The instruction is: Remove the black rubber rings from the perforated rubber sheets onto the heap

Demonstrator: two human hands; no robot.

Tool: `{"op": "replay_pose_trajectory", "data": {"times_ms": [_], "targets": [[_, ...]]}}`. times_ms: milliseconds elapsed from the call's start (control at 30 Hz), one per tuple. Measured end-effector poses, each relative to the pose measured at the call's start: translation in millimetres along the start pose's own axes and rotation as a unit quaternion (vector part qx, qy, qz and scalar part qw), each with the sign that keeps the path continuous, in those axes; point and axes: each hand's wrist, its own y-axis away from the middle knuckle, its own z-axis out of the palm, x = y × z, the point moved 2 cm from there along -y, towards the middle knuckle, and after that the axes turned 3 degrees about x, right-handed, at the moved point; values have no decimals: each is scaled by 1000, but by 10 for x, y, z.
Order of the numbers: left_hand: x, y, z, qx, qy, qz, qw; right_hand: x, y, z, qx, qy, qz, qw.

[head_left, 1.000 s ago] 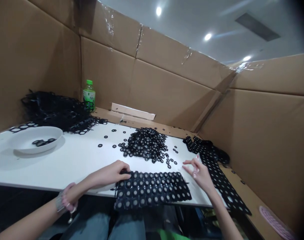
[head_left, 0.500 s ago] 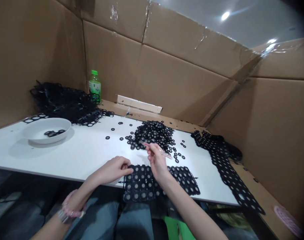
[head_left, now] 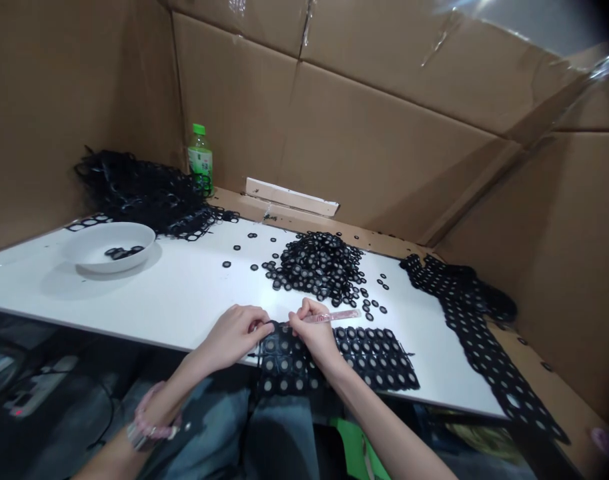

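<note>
A black sheet of round rings with pale centres (head_left: 377, 360) lies at the table's front edge, partly hanging over it. My left hand (head_left: 244, 331) pinches the sheet's top left corner between thumb and fingers. My right hand (head_left: 311, 327) is closed around a thin clear-and-pink pen-like tool (head_left: 334, 317), its tip pointing left at the sheet's upper edge near my left fingertips. My right wrist covers part of the sheet. Just beyond stands a heap of loose black rings (head_left: 319, 263), with several scattered around it.
A white bowl (head_left: 99, 233) at left holds several black rings. Behind it lie a tangled black pile of strips (head_left: 139, 190) and a green-capped bottle (head_left: 201, 160). A long perforated black sheet (head_left: 474, 340) runs along the right edge. Cardboard walls (head_left: 374, 133) enclose the table.
My right hand has drawn back from the heap to the sheet's upper edge with the tool. My left hand stays at the corner. The camera view has tilted down.
</note>
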Motion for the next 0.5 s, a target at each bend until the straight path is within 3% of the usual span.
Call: {"op": "replay_pose_trajectory", "data": {"times_ms": [367, 500], "targets": [[-27, 4, 10, 3, 11, -6, 1000, 21, 24, 25, -22, 93, -23, 995], [-65, -14, 28, -2, 43, -6, 999, -17, 36, 60, -24, 158, -78, 984]]}}
